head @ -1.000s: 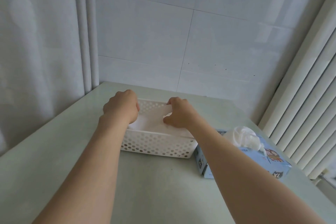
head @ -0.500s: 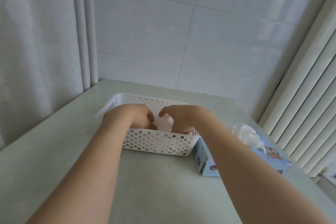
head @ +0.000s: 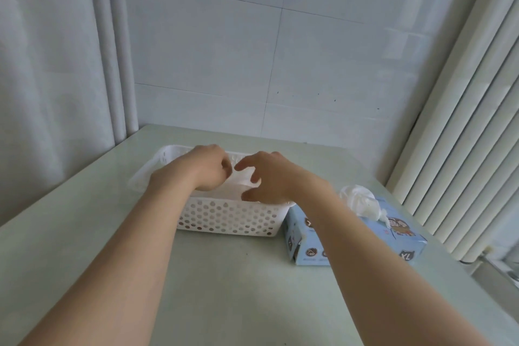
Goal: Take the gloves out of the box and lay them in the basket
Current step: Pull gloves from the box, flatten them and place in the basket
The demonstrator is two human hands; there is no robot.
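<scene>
Left grip [head: 206,170]: fingers curled inward over the 9 o'clock half of the basket. The knuckles hide whether they pinch the glove below, so that cannot be told.
Right grip [head: 271,177]: fingers and thumb spread and loose, holding nothing, hovering just above the basket's 3 o'clock end.
Laid glove [head: 229,191]: a pale thin sheet inside the basket, beneath both grips.
Basket [head: 230,219]: white and perforated, standing on the counter [head: 224,275], its right end just beside the box.
Box [head: 306,239]: a blue carton at about 4 o'clock from the right grip. Its long axis runs roughly 10 to 4.
Next glove [head: 361,202]: a crumpled white tuft standing out of the box's top, between 3 and 4 o'clock from the right grip and apart from it.
Nearer grip: the right one. The left would have to cross the basket.
Step judged: a glove is being settled in the basket. The next move probably calls for a short reach rightward to the tuft and a pull upward, clear of the opening.
</scene>
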